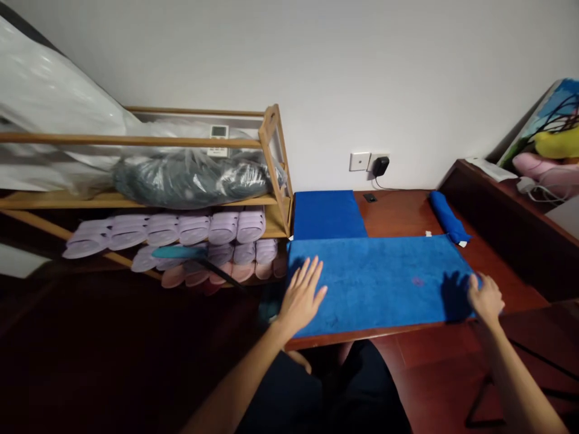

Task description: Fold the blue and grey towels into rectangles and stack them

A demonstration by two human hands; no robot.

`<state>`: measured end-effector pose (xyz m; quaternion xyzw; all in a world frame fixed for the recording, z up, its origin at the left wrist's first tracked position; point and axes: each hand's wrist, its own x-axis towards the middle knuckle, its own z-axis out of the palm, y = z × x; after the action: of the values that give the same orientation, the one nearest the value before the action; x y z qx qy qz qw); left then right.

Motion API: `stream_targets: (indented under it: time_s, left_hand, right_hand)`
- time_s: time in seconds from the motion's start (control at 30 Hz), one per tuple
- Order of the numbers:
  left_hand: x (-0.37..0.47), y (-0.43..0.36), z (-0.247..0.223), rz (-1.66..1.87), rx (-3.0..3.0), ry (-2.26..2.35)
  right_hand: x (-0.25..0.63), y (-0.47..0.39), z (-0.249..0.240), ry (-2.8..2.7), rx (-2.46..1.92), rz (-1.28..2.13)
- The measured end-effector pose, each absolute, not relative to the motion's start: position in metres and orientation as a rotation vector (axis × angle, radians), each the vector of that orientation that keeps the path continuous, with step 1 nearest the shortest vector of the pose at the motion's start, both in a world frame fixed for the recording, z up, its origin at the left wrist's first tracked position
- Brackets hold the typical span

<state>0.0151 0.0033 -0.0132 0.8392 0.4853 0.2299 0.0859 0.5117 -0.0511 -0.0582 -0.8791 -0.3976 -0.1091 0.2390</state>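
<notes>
A blue towel (375,277) lies spread flat along the front of a reddish-brown wooden tabletop (398,217). My left hand (302,298) is over its left end, palm down, with the fingers stretched out and apart. At the towel's right edge is my right hand (486,299), its fingers loosely bent and partly hidden; it casts a dark shadow on the cloth. I see nothing held in either hand. Behind the towel's left part lies a folded darker blue cloth (328,214). A rolled blue cloth (447,217) lies at the back right.
Left of the table stands a wooden rack (271,126) with a plastic-wrapped dark bundle (190,178) and rows of lilac slippers (163,232). A black charger (380,166) is plugged into the wall. A raised wooden ledge (506,223) borders the right side, bearing plush toys (549,172) and cables.
</notes>
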Motion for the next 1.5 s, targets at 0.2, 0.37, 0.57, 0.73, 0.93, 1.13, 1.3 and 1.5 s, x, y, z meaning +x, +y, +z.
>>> stream_targets:
  time_s: [0.2,0.37,0.57,0.73,0.93,1.13,1.3,1.5]
  left_hand:
    - [0.038,0.006,-0.054,0.376,2.595,1.391]
    - [0.076,0.053,-0.026,0.483,2.487,1.414]
    - [0.189,0.154,-0.023,0.464,2.414,1.501]
    - [0.236,0.174,-0.048,0.394,2.429,1.508]
    - [0.239,0.174,-0.064,0.32,2.408,1.529]
    - [0.238,0.178,-0.06,0.314,2.316,1.471]
    - [0.237,0.18,-0.043,0.382,2.169,1.329]
    - [0.225,0.181,0.007,0.613,1.926,1.117]
  right_hand:
    - [0.537,-0.069,-0.106,-1.095,-2.541,-0.05]
    - [0.485,-0.072,-0.08,-1.097,-2.319,-0.236]
    - [0.335,-0.113,-0.087,-0.902,-1.991,1.138]
    - [0.306,-0.128,-0.108,-0.498,-1.923,1.335]
    - [0.298,-0.124,-0.091,-0.533,-1.979,1.136]
    - [0.289,-0.131,-0.091,-0.497,-1.872,1.079]
    - [0.287,-0.138,-0.088,-0.449,-1.835,0.948]
    - [0.314,-0.149,-0.046,-0.421,-1.839,0.597]
